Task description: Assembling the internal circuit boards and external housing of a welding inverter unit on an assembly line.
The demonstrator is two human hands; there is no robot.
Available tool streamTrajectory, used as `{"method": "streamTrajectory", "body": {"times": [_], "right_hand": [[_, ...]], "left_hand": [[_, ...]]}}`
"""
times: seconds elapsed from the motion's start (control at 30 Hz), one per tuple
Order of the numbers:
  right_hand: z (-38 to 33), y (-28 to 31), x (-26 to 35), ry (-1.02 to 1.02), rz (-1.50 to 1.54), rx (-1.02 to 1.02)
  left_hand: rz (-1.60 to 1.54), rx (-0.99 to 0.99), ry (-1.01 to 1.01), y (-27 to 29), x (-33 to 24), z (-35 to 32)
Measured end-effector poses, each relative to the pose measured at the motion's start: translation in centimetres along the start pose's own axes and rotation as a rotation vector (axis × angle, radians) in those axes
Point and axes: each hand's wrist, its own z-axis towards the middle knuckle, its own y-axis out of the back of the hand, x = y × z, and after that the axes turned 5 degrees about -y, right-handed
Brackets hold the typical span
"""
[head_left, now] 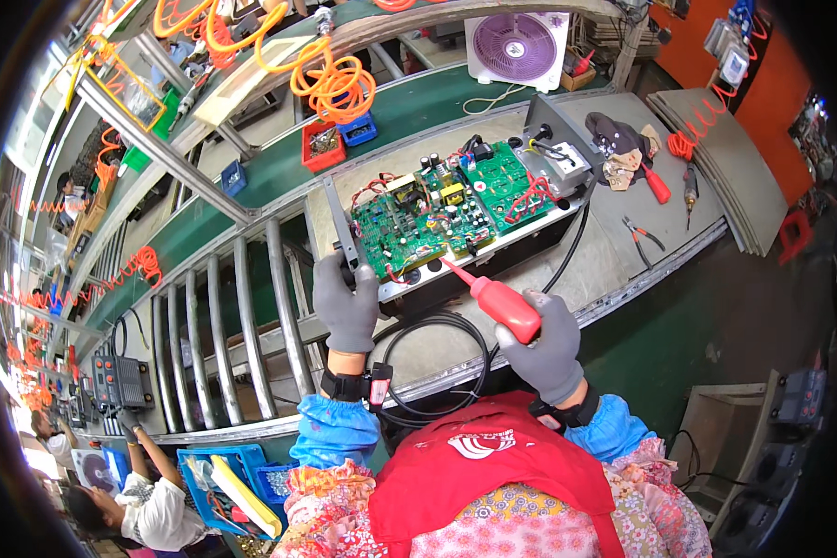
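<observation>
In my right hand, closed and gloved in grey, is a red squeeze bottle with a long narrow nozzle. It tilts up to the left, its tip at the near edge of a green circuit board. The board carries many components and red wires, and sits in an open metal chassis on the bench. My left hand, also in a grey glove, grips the lower end of the upright metal end panel at the chassis's left. Part of those fingers is hidden.
A black cable lies coiled in front of the chassis. Rollers run to the left. Pliers, a screwdriver and a cloth lie at right. Behind are red and blue bins and a fan. A co-worker is at lower left.
</observation>
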Motion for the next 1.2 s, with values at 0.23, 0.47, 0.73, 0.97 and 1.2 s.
{"method": "streamTrajectory", "body": {"times": [0.23, 0.47, 0.73, 0.97, 1.2], "right_hand": [[0.4, -2.3, 0.5, 0.075, -0.089, 0.02], [0.3, -3.3, 0.4, 0.07, -0.091, 0.006], [0.5, -3.4, 0.7, 0.093, -0.125, -0.019], [0.2, -3.3, 1.2, 0.101, -0.084, 0.005], [0.4, -4.0, 1.4, 0.095, -0.09, 0.008]], "left_hand": [[0.018, -0.04, -0.045, -0.1, 0.0, 0.1], [0.006, -0.025, -0.041, -0.2, 0.3, 0.1], [-0.033, -0.053, -0.06, 0.0, 0.1, 0.2], [0.001, -0.036, -0.046, -0.1, 0.2, 0.1], [-0.038, -0.066, -0.084, -0.1, 0.0, 0.2]]}}
